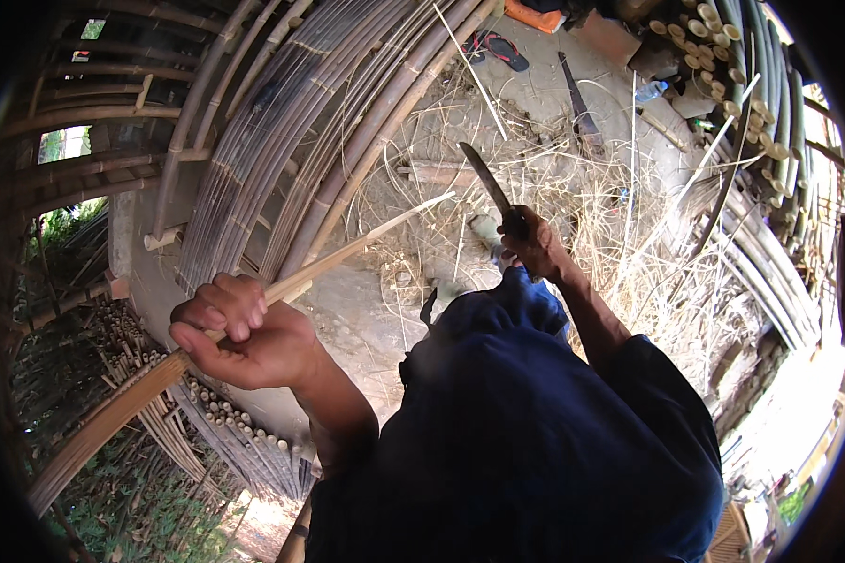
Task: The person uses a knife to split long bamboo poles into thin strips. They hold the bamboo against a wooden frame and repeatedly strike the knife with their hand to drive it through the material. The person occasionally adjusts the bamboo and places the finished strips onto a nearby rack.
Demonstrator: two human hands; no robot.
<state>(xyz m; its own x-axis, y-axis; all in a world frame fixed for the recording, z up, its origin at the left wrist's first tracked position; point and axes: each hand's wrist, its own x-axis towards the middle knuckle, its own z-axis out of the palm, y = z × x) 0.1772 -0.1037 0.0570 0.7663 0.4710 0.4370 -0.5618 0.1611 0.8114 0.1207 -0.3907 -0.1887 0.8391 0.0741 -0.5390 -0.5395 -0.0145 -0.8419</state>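
Observation:
My left hand (249, 330) is raised at the left and closed round a long split bamboo strip (347, 248). One end of the strip runs off to the lower left; its thin, pale tip lies over the floor near the middle. In my right hand (535, 242) is a knife (486, 176) with a dark blade, pointing up and to the left. Blade and strip tip are apart, with a gap between them. My right fingers wrap the knife's handle, hiding most of it.
Bamboo shavings (573, 206) litter the ground ahead. A rack of long bamboo strips (291, 122) stands at the left. Green bamboo poles (770, 103) are stacked at the far right. A saw (580, 108), a flip-flop (505, 52) and a plastic bottle (651, 91) lie farther off.

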